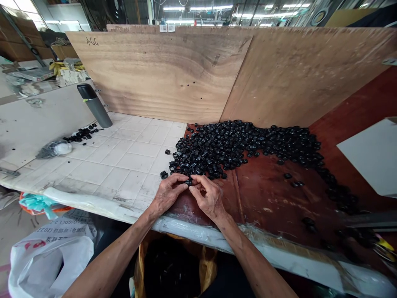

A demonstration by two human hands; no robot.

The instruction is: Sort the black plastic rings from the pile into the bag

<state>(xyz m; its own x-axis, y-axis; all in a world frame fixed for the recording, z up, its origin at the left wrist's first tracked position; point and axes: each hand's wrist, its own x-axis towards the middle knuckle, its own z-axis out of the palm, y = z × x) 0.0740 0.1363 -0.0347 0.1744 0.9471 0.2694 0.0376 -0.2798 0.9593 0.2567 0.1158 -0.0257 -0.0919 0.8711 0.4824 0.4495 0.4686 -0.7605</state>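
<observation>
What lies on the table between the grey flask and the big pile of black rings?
Head view: bare white tiled surface between grey metal flask and black plastic ring pile.

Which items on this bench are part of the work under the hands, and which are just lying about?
In hand:
- left hand and right hand, fingertips pinching one small black ring
- big pile of black rings just beyond them
- sack below the bench edge, dark pieces inside

Lying about:
- grey flask
- small ring cluster beside it
- crumpled plastic bag
- white printed bag

Bright even daylight, ceiling strip lights glaring at top, soft shadows, wide-angle bending at edges, right corner blurred
</observation>
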